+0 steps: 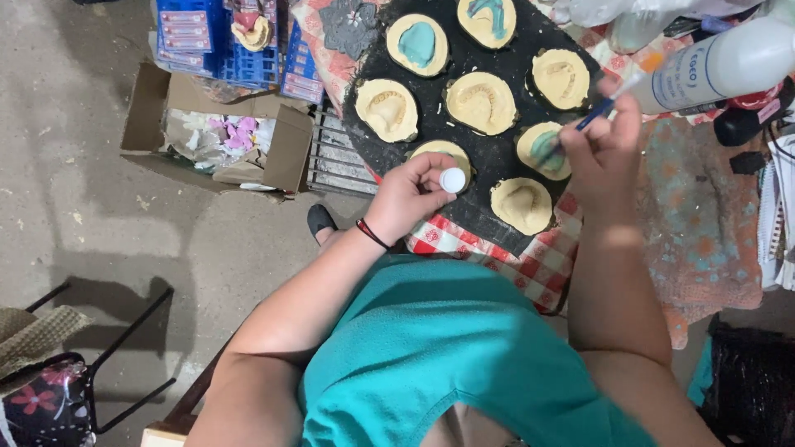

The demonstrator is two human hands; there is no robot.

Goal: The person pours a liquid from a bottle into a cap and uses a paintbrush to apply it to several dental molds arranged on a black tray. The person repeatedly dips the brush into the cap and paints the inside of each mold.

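I'm holding a thin blue-handled paintbrush (617,95) in my right hand (603,157), fingers pinched narrow round the shaft, tip landing on the teal-smeared mould (542,151) at the right edge of the round black tray (497,157). The brush's long axis is running diagonally, tip low-left on the mould, tail pointing up-right toward the big white bottle (720,66) lying on the bench (704,215). That mould is sitting directly under and just left of my right hand, so the right hand is the nearer one by far.

My left hand (410,194) is curled shut round a small white round cap or pot (452,180), thumb and fingers pinching it, hovering at the near-left rim of the tray and partly covering another yellowish mould (447,151). It's lying to the left of the brush tip, apart from it, with bare black tray between.

I'm counting 8 yellowish oval moulds on the tray; 2 at the far side, the teal-filled mould (418,45) and another (487,18), are showing teal colour inside, the rest are looking plain. The plain mould (522,205) nearest me is sitting just below the brush hand.

A cardboard box (219,132) with pink and white bits is sitting on the floor to my left, well apart. I can't tell what's inside the white cap.
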